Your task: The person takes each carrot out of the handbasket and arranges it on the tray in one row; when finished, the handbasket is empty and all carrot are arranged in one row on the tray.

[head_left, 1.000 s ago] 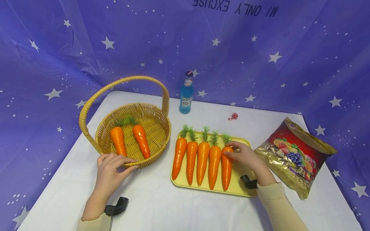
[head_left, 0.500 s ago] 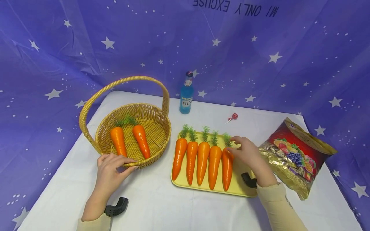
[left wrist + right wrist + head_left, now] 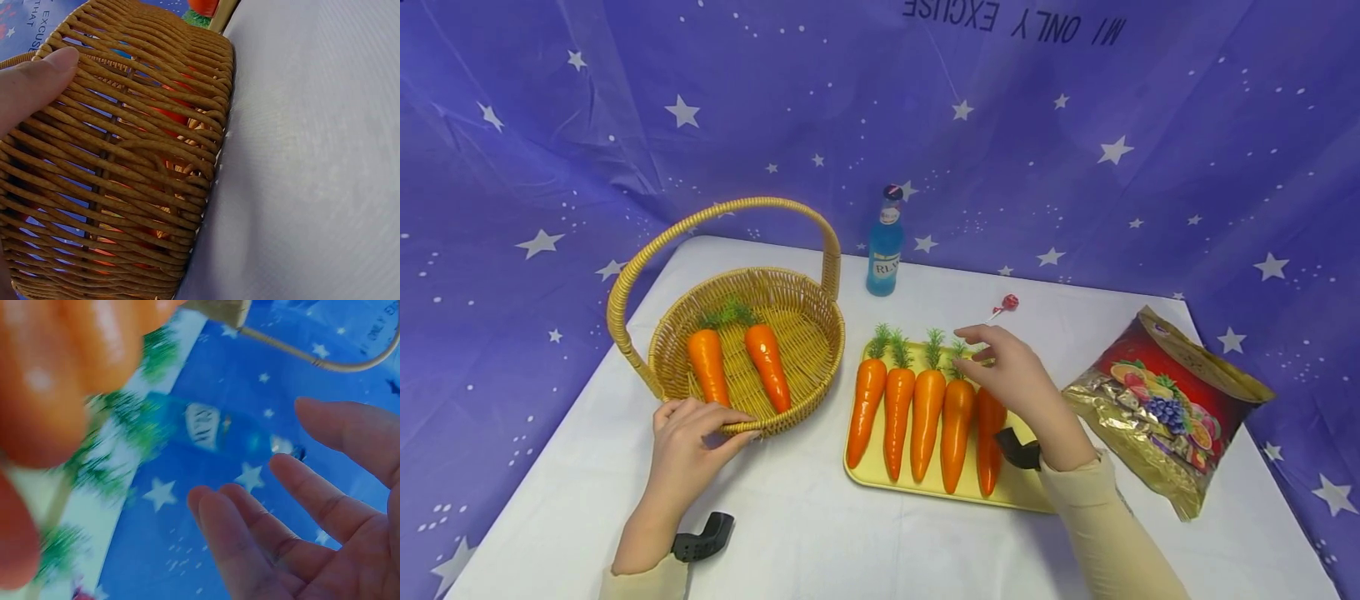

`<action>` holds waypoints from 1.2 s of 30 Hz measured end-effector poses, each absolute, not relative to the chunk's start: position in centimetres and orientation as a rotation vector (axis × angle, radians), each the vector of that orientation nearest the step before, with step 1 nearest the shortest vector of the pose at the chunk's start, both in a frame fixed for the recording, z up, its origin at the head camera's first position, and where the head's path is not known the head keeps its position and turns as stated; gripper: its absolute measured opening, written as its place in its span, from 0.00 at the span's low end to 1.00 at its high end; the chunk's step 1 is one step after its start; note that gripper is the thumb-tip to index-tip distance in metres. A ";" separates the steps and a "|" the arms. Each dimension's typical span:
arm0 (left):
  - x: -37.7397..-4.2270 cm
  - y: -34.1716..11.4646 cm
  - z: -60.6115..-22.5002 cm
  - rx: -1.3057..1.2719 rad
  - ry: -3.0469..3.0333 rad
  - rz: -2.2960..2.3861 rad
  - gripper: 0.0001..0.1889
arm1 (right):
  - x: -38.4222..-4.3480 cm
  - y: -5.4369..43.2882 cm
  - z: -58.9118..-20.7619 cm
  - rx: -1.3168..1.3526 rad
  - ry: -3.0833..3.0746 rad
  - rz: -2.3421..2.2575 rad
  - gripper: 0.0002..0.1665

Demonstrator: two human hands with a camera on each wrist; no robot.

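My left hand point(image 3: 688, 450) holds the near rim of a wicker basket point(image 3: 808, 333), thumb against its outer wall; the thumb point(image 3: 62, 60) shows in the left wrist view. Two carrots point(image 3: 767, 367) with green tops lie inside the basket. Over the right end of a yellow tray point(image 3: 1024, 490) hovers my right hand point(image 3: 1022, 383), fingers apart and holding nothing in the right wrist view. Several carrots lie side by side on the tray. The hand is near the green top of one carrot point(image 3: 957, 433) and partly covers the rightmost carrot point(image 3: 988, 450).
A blue bottle point(image 3: 884, 258) stands at the back of the white-covered table point(image 3: 797, 533). Behind the tray lies a red lollipop point(image 3: 1009, 302). To the right is a large red and gold candy bag point(image 3: 1172, 408). A starry purple cloth point(image 3: 760, 100) hangs behind.
My right hand has left the rightmost carrot and moved left and up, over the green tops. That carrot shifted slightly on the tray. My left hand stays on the basket rim.
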State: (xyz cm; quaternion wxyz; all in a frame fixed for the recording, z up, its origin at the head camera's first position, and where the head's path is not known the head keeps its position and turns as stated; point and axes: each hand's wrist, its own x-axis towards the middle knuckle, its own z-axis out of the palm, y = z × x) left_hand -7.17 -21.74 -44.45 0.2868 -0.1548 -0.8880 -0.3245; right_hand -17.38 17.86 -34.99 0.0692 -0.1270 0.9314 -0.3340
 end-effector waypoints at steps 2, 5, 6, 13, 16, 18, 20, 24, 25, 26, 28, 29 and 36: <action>-7.2 -21.8 -44.4 -0.414 -2.369 -0.870 0.16 | -17.6 16.9 -34.4 -0.412 2.790 -1.037 0.26; -7.2 -21.8 -44.4 -0.412 -2.369 -0.879 0.16 | -17.9 15.4 -33.7 -0.462 2.773 -1.075 0.26; -7.2 -21.8 -44.4 -0.413 -2.368 -0.879 0.16 | -18.0 14.9 -33.5 -0.478 2.766 -1.085 0.26; -7.3 -21.8 -44.5 -0.411 -2.377 -0.880 0.15 | -18.5 11.2 -32.3 -0.585 2.708 -1.114 0.25; -7.4 -21.9 -44.6 -0.419 -2.375 -0.884 0.15 | -18.9 9.3 -32.1 -0.640 2.672 -1.108 0.25; -7.5 -21.9 -44.6 -0.426 -2.372 -0.884 0.15 | -19.1 8.1 -32.0 -0.683 2.660 -1.087 0.25; -7.5 -22.0 -44.6 -0.431 -2.370 -0.885 0.15 | -19.4 6.7 -31.9 -0.724 2.651 -1.057 0.25; -7.5 -22.1 -44.6 -0.431 -2.372 -0.881 0.14 | -19.9 3.8 -31.6 -0.819 2.640 -0.998 0.25; -7.5 -22.1 -44.6 -0.430 -2.374 -0.880 0.14 | -20.1 3.1 -31.5 -0.842 2.636 -0.988 0.24; -7.5 -22.1 -44.6 -0.427 -2.376 -0.877 0.14 | -20.3 2.4 -31.5 -0.866 2.634 -0.976 0.24; -7.4 -22.1 -44.5 -0.425 -2.381 -0.877 0.15 | -20.8 1.0 -31.3 -0.912 2.629 -0.950 0.24; -7.4 -22.1 -44.5 -0.424 -2.383 -0.875 0.15 | -21.0 0.3 -31.3 -0.930 2.632 -0.932 0.24; -7.3 -22.1 -44.6 -0.418 -2.389 -0.882 0.14 | -22.3 -3.2 -31.6 -0.966 2.619 -0.864 0.24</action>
